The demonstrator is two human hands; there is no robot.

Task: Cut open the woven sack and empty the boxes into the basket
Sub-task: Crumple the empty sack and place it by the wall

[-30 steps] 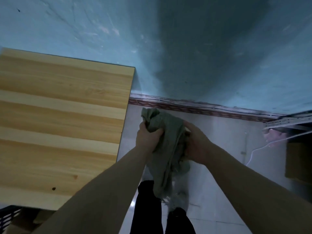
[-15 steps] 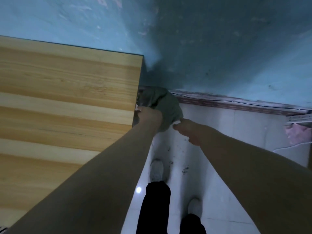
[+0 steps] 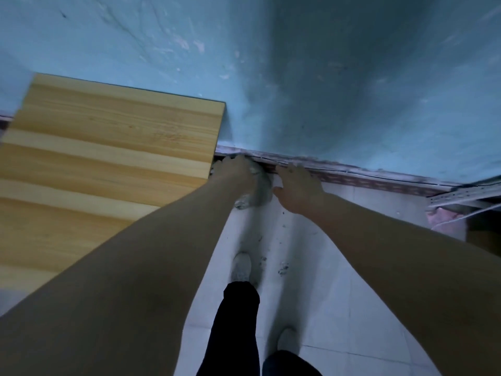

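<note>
On my feed the wooden worktop [image 3: 108, 158] filled the left. The grey woven sack [image 3: 259, 188] lay bunched at the far edge of the tiled floor [image 3: 352, 267], by the worktop's corner. The left hand [image 3: 235, 169] gripped it. The right hand [image 3: 298, 185] hovered just beside, fingers spread, holding nothing.

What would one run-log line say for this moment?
left hand: on crumpled sack, grip hidden | right hand: open, beside sack | sack: low at wall base, beside table

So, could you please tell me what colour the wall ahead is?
The wall is pale blue, seen in the head view.
</note>
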